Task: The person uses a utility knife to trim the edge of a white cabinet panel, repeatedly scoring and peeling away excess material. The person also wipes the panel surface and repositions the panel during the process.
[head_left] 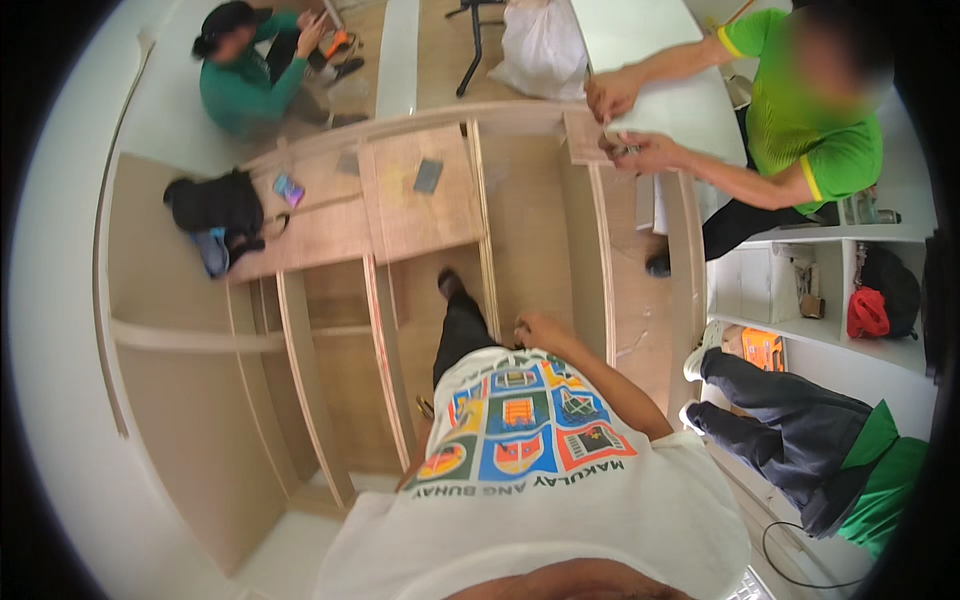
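Right hand [537, 331] curled, just right of the near end of this wooden divider [484, 225]; whether it's gripping anything, I can't tell. Left hand's hidden beyond the shirt [590, 520], so its state can't be read. Ahead-left of the right hand, a board [408, 215] bears a grey slab [428, 176]; farther left, a black bag [215, 203]. Ahead-right, a co-worker [815, 145] handles something small.
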A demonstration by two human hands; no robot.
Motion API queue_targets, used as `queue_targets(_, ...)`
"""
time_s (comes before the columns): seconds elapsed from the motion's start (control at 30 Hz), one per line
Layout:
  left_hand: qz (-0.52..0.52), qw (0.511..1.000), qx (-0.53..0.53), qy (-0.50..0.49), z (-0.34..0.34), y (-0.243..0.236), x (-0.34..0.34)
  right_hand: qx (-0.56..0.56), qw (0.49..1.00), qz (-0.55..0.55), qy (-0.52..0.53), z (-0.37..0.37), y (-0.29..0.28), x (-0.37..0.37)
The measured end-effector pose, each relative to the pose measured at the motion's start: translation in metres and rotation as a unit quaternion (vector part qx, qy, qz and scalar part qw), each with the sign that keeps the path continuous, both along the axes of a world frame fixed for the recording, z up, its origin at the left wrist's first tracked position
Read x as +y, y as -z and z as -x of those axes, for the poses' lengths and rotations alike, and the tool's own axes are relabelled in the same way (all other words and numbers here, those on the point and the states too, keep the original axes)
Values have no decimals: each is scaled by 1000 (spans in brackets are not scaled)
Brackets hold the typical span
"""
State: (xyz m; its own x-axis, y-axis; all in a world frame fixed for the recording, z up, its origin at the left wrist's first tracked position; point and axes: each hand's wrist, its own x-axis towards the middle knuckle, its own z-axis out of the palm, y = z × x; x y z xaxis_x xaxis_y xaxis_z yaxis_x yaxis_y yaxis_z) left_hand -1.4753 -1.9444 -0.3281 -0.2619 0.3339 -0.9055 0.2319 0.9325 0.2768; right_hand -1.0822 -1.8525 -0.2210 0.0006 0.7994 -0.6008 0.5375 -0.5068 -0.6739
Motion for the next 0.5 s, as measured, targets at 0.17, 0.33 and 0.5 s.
queue_targets(0.17, -33, 999, -29, -27, 0, 28, 131, -17, 999, 8, -28, 14, 3, 89)
queue_targets(0.33, -183, 976, -10, -120, 27, 29, 281, -37, 994, -104, -16, 21, 0, 191)
queue_targets(0.5, -208, 948, -72, -228, 11, -29, 377, -46, 988, -147, 13, -6, -28, 286)
